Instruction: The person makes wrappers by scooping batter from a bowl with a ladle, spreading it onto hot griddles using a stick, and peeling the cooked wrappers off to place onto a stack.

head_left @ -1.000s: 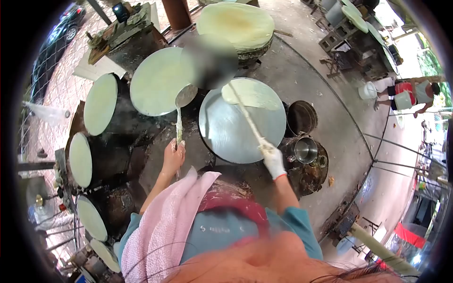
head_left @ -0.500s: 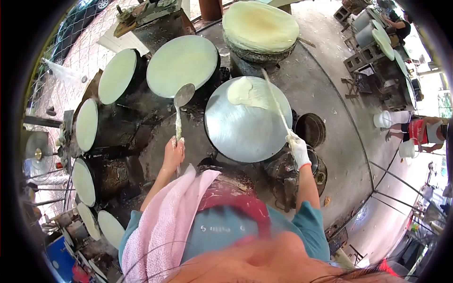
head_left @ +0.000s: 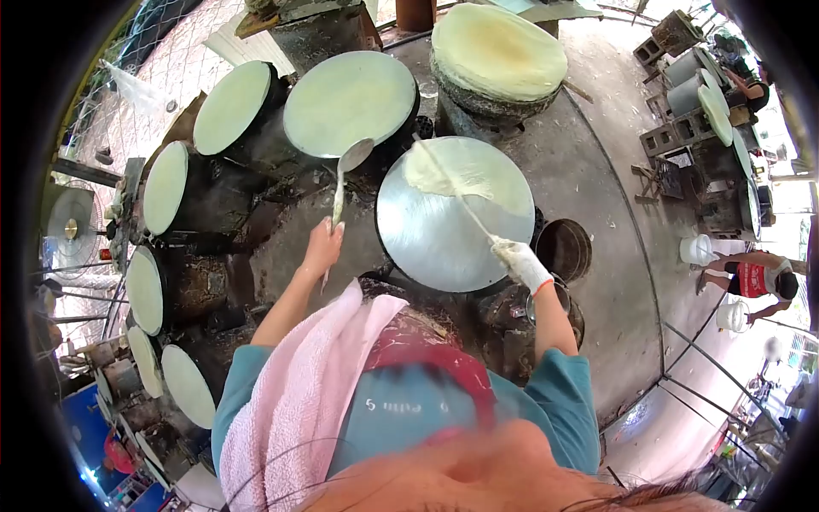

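My right hand, in a white glove, is closed around one end of a long stick. My left hand, bare, is closed on the handle of a ladle.

The round metal plate lies directly forward of me, between my hands but nearer the right. Being round, it shows no long axis. The stick's long axis runs from my right hand forward and leftward across the plate, its tip at the far-left rim. It crosses a pale patch of batter on the far half; I cannot tell whether it presses there.

The ladle points forward and slightly right, bowl outermost, near a pan with a pale sheet. Beyond the plate stands a stack of pale sheets; right of it, a dark pot.
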A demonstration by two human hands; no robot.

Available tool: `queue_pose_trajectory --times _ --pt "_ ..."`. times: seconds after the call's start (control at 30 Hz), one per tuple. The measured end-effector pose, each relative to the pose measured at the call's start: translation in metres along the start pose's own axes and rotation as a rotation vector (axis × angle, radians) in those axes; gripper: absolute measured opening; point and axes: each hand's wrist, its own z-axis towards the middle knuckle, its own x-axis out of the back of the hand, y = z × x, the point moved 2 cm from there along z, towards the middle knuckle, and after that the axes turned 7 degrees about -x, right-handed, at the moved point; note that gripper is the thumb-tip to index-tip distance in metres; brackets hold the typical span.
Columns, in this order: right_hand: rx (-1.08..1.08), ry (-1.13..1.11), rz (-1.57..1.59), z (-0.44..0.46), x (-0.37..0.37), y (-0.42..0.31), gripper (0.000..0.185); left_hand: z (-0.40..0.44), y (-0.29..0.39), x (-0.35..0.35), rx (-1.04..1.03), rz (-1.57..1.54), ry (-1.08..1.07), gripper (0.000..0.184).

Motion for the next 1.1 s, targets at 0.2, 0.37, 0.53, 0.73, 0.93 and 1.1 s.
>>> queue_pose_trajectory --times 0.2,0.37,0.53,0.73,0.93,1.1 --pt "0.114 0.025 0.007 -0.001 0.031 0.057 0.043 0.056 0.015 -0.035 -0.263 0.364 -0.125 0.022" --pt "0.139 0.142 -0.080 0.015 0.025 0.021 0.043 0.061 0.018 -0.045 -0.319 0.653 -0.287 0.018" --pt "-0.056 -0.119 -0.026 -0.018 -0.017 0.017 0.039 0.003 0.013 -0.006 -0.304 0.757 -0.389 0.012" --pt "-0.048 0.016 0.047 -0.094 -0.056 0.086 0.045 -0.091 -0.003 0.011 -0.228 0.667 -0.622 0.018" --pt "0.019 -0.118 0.885 -0.073 -0.207 0.107 0.016 -0.082 -0.005 0.042 -0.315 0.209 -0.684 0.022" --pt "0.179 0.053 0.968 0.021 -0.323 -0.006 0.013 -0.067 -0.022 0.113 -0.420 -0.097 -0.335 0.016"
